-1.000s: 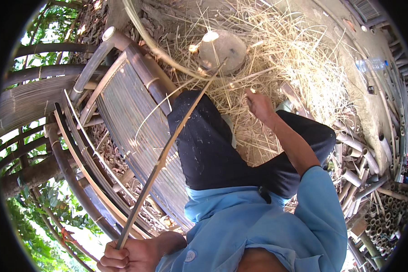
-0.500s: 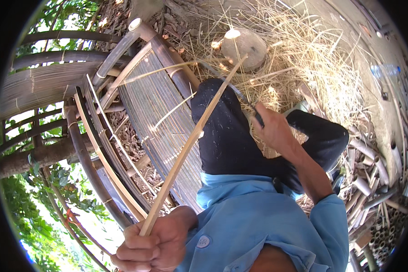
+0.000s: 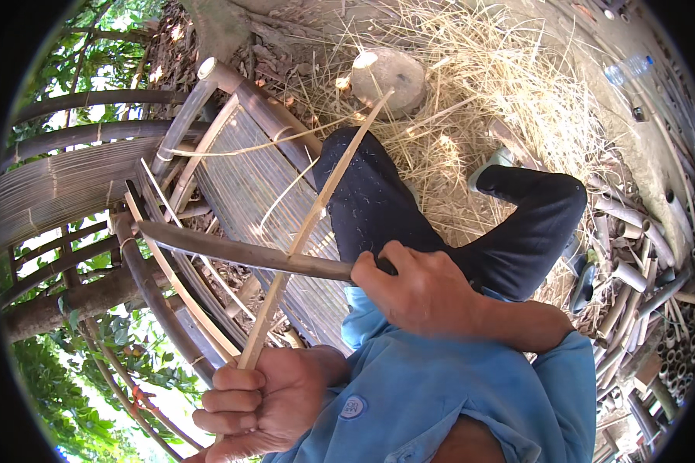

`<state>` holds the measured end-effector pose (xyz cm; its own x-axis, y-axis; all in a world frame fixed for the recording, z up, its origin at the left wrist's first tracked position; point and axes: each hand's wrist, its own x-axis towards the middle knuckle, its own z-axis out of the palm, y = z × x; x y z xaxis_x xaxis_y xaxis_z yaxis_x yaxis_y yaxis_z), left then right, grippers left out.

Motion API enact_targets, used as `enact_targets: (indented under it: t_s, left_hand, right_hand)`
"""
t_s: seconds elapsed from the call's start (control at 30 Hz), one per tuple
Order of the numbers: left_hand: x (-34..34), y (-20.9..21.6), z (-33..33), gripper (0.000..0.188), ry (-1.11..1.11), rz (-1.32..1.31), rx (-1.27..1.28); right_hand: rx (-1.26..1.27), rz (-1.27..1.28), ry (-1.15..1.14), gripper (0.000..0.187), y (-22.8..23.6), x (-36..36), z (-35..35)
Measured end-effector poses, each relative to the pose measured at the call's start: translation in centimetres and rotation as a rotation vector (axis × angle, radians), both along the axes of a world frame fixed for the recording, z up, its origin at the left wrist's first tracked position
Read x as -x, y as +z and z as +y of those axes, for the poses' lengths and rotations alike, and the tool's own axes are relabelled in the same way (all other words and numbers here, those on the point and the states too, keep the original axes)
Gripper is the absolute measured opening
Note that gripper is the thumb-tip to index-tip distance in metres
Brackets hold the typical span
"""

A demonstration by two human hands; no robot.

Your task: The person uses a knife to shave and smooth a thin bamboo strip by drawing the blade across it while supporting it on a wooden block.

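Note:
My left hand point(image 3: 266, 401) is closed round the lower end of a long, pale bamboo strip point(image 3: 328, 191), which slants up and away past my knee. In my right hand point(image 3: 421, 289) is the dark handle of a long machete point(image 3: 239, 248). Its blade points left and lies across the strip, a little above my left fist. From this view I cannot tell how far the edge bites into the strip.
I sit on a slatted bamboo bench point(image 3: 247, 177). Long split strips point(image 3: 179, 282) lean at its left side. Ahead, a round wood block point(image 3: 388, 81) stands among straw shavings point(image 3: 494, 100). Bamboo offcuts point(image 3: 629, 274) pile up at right, and a plastic bottle point(image 3: 628, 71) lies farther off.
My right hand has swung the machete from beyond my knee back toward me, so its blade now crosses the strip. My left hand keeps its hold on the strip's lower end.

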<state>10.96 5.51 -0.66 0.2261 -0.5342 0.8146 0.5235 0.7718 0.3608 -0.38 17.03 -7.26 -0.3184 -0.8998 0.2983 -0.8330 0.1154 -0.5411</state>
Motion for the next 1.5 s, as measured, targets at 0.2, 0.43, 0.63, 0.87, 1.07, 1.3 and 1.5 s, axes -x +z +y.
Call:
enact_targets:
  t_s: [0.2, 0.43, 0.63, 0.87, 1.07, 1.3, 1.5]
  left_hand:
    - [-0.2, -0.2, 0.1, 0.03, -0.055, 0.039, 0.011]
    - [-0.4, -0.3, -0.3, 0.031, -0.046, 0.033, 0.004]
    - [0.5, -1.1, -0.2, 0.037, 0.036, 0.087, 0.003]
    - [1.1, -0.2, -0.8, 0.038, 0.271, 0.081, -0.025]
    - [0.2, -0.8, -1.7, 0.036, 0.45, 0.008, -0.096]
    - [-0.1, 0.7, -1.8, 0.042, -0.12, 0.058, -0.128]
    - [1.1, 1.3, -1.5, 0.04, -0.454, 0.179, -0.038]
  right_hand:
    - [-0.118, 0.084, -0.135, 0.019, -2.5, 1.5, -0.6]
    - [-0.098, 0.047, -0.022, 0.028, -1.6, 0.8, 0.1]
    - [-0.09, 0.032, -0.083, 0.019, -5.7, 3.9, 0.1]
    - [-0.129, -0.084, -0.192, 0.012, -18.5, 12.2, -3.5]
    - [-0.311, -0.257, -0.303, 0.023, -27.5, 18.5, -3.5]
    - [-0.41, -0.221, -0.459, 0.032, -29.4, 23.4, -3.6]
    - [-0.406, -0.507, -0.298, 0.028, -13.3, 14.7, -2.7]
